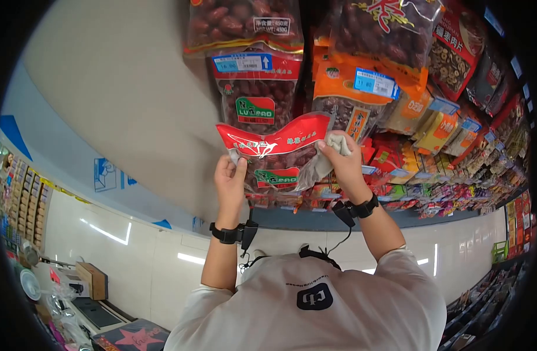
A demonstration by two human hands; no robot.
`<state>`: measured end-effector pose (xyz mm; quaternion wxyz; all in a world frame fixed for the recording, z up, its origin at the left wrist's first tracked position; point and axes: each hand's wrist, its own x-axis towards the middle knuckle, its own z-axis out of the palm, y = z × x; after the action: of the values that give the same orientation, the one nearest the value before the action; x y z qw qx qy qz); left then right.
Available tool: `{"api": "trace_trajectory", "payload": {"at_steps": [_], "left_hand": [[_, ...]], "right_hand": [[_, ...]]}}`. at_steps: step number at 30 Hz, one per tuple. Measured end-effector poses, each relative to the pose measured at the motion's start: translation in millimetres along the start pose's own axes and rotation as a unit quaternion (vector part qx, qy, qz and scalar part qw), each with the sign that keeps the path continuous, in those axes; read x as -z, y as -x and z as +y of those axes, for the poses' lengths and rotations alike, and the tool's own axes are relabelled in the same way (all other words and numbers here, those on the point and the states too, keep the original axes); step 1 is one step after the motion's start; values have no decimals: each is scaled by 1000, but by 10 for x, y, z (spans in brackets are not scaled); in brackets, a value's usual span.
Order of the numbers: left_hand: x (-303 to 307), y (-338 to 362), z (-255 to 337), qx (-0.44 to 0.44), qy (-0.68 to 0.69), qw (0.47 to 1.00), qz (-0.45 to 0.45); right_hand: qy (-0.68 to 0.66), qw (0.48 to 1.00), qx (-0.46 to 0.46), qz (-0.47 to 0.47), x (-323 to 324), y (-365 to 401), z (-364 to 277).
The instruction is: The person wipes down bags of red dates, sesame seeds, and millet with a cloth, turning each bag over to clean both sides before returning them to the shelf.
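I hold a clear bag of red dates with a red header band up in front of a hanging display. My left hand pinches the bag's left edge between thumb and fingers. My right hand grips the bag's right edge and also clutches a pale crumpled cloth against it. Both wrists wear black bands with small devices and cables. Directly behind the held bag hangs another date bag with a green label and a blue price tag.
Several hanging snack packets with blue price tags fill the rack to the right. A shop aisle with stocked shelves runs along the right. At lower left are a counter with a cardboard box and small goods.
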<state>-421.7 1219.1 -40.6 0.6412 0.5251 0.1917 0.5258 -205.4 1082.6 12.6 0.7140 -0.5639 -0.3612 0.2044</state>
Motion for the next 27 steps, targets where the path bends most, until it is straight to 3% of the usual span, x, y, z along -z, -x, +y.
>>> {"api": "trace_trajectory", "payload": {"at_steps": [3, 5, 9, 13, 17, 19, 20, 27], "left_hand": [[-94, -154, 122, 10, 25, 1000, 2], [-211, -255, 306, 0, 70, 998, 3], [-85, -497, 124, -21, 45, 998, 42], [-220, -554, 290, -44, 73, 996, 21], [-236, -595, 297, 2, 53, 997, 59], [-358, -596, 357, -13, 62, 995, 78], [-410, -591, 386, -26, 74, 992, 98], [-251, -731, 384, -32, 26, 997, 60]], "right_hand": [[-112, 992, -43, -26, -13, -138, 62], [-134, 989, -44, -34, -51, -194, 71], [-167, 982, -53, -68, -60, -249, 57], [-198, 974, -67, -82, -31, -365, 67], [-181, 973, -63, -130, 38, -472, 61], [-63, 988, 11, -140, 28, -532, 37], [-65, 988, 12, -139, 24, -547, -2], [-67, 989, 24, -128, -132, -672, -163]]}}
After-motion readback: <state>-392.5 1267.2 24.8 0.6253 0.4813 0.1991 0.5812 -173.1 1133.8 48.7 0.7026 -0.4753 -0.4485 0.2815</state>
